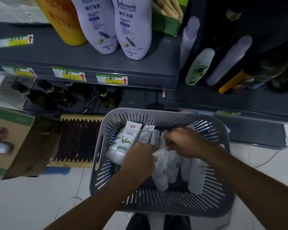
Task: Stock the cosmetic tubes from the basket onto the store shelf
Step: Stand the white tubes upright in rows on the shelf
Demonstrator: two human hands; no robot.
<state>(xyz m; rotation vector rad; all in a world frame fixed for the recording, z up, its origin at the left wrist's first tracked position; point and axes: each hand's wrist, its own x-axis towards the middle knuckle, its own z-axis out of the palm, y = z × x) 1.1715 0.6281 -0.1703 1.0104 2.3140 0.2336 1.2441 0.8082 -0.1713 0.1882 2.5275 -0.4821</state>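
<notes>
Cardboard box [10,141] sits far left on the floor, a slatted wooden rack [76,140] beside it. Above, the store shelf [40,52] carries one yellow bottle [62,20] and two lavender lotion bottles [131,27], with three price labels [68,74] on its edge. The grey basket [156,112] stands below with at least seven cosmetic tubes [125,140] inside. The left hand [138,156] curls its fingers onto the crimped end of a white tube [160,173] lying mid-basket. The right hand [183,141] is clenched among the tube ends just beside it; blur hides whether it holds one.
</notes>
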